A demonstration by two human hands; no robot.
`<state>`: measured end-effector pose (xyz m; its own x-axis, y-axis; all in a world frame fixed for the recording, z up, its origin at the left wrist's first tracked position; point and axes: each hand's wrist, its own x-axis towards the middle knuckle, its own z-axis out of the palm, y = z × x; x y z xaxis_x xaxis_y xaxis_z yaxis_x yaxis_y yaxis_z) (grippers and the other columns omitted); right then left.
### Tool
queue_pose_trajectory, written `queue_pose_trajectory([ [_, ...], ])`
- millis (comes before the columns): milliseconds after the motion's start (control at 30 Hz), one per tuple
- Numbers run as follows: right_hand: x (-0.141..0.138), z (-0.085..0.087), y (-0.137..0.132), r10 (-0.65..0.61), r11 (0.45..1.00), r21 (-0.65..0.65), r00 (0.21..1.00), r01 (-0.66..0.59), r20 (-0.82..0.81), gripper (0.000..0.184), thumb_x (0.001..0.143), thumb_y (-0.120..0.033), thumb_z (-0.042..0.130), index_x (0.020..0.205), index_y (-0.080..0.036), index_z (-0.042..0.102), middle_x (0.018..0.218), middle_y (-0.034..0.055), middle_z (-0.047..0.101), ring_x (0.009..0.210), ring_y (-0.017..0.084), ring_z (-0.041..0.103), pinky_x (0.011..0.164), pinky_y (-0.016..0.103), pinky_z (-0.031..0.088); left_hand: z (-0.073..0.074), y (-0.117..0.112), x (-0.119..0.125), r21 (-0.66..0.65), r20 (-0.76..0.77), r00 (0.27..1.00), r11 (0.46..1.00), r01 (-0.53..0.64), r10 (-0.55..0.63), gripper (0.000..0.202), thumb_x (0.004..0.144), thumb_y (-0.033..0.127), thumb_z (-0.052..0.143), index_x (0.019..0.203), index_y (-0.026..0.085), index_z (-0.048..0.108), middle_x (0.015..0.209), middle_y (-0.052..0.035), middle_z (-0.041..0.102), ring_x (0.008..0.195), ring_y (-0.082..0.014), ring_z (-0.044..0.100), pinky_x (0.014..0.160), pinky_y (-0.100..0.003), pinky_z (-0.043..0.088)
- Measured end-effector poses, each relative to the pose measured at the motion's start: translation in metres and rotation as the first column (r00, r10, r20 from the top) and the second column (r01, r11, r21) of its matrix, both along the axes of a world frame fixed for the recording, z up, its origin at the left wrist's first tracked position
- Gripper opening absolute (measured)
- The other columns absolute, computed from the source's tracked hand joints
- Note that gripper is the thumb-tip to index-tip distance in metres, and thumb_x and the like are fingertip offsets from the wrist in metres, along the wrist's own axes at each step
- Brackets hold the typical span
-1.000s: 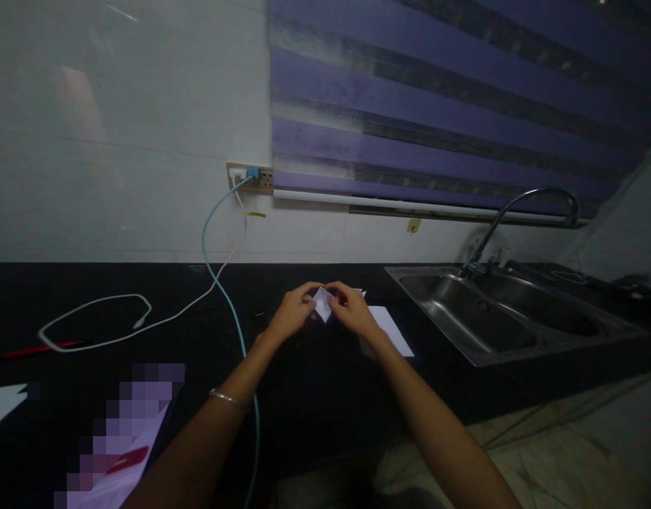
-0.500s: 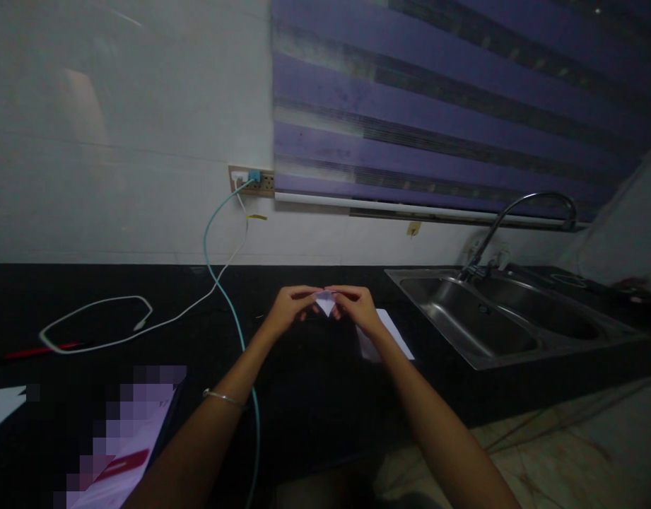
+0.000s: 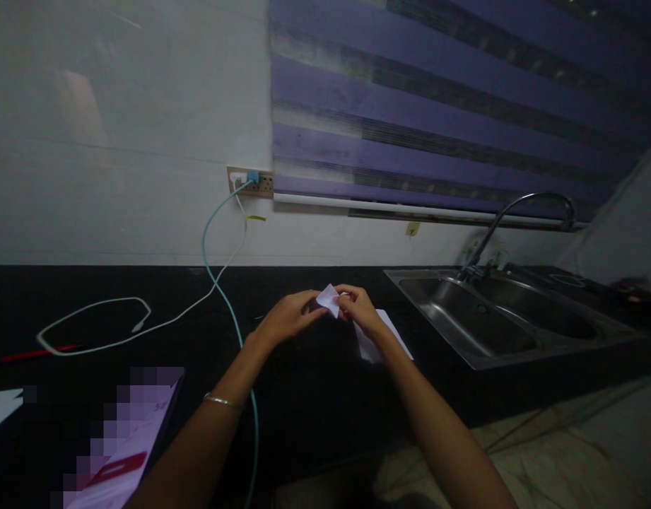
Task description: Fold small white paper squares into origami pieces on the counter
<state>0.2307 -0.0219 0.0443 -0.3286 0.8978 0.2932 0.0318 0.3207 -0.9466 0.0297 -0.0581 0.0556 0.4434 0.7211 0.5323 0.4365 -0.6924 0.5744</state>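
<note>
Hands meet over the black countertop (image 3: pixel 314 396): the left hand (image 3: pixel 288 319) and right hand (image 3: pixel 360 308) both pinch 1 small folded white paper (image 3: pixel 329 300) between their fingertips, held just above the counter. Beside the right wrist lies a flat white sheet (image 3: pixel 391 332). A teal cable (image 3: pixel 219 283) runs past the left forearm; the steel sink (image 3: pixel 463 311) sits to the right.
</note>
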Motion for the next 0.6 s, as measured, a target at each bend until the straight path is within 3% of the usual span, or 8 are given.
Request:
queue_pose_trajectory([
  [333,-0.0006,0.0,-0.0006,-0.036,0.997,-0.054,0.984,0.046,0.173,0.018,0.075,-0.029,0.06,0.085,-0.016,0.066,0.051,-0.0048,0.049,0.043,0.008,0.041,0.038,0.018,0.027,-0.0028,0.0018,-0.0009,0.133,-0.122,0.992,0.991,0.005,0.011,0.026,0.093,0.034,0.046,0.106,0.02,0.064,0.101,-0.0072,0.067,0.09,-0.0194,0.061,0.079,-0.03,0.045],
  [600,-0.0005,0.0046,-0.0035,0.034,0.989,-0.148,0.996,-0.022,0.083,0.018,0.077,-0.031,0.054,0.067,-0.016,0.056,0.046,-0.0056,0.046,0.038,0.006,0.038,0.037,0.018,0.024,-0.0068,0.0053,0.0032,0.043,0.02,0.997,0.996,-0.079,0.078,0.031,0.092,0.037,0.045,0.088,0.016,0.067,0.079,-0.004,0.067,0.069,-0.0146,0.057,0.064,-0.025,0.043],
])
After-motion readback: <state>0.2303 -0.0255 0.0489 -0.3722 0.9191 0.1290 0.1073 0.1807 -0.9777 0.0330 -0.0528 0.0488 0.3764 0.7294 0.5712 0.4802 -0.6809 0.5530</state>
